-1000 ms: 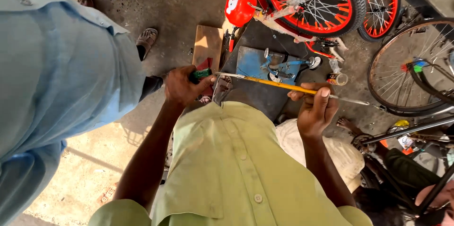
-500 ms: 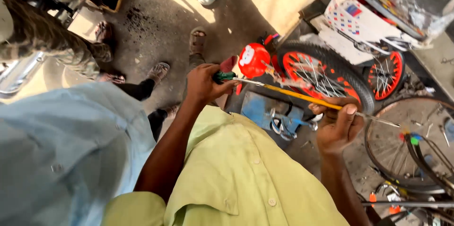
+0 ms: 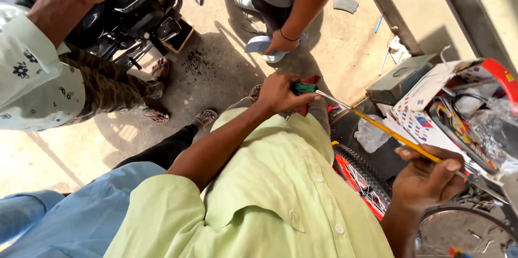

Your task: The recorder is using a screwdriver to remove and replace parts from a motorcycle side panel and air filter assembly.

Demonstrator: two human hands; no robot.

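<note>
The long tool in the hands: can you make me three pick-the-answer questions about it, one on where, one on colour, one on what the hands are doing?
1. Where is the tool's green handle?
A. In the left hand
B. On the ground
C. On the grey metal box

2. What colour is the long middle of the tool?
A. Blue
B. Yellow
C. White

3. How is the right hand on the tool?
A. Open and away from it
B. Its fingers closed on the far end
C. Flat on the shirt

Answers: 1 A, the left hand is wrapped round the handle. 2 B, the shaft looks yellow between the hands. 3 B, the fingers curl over the shaft.
</note>
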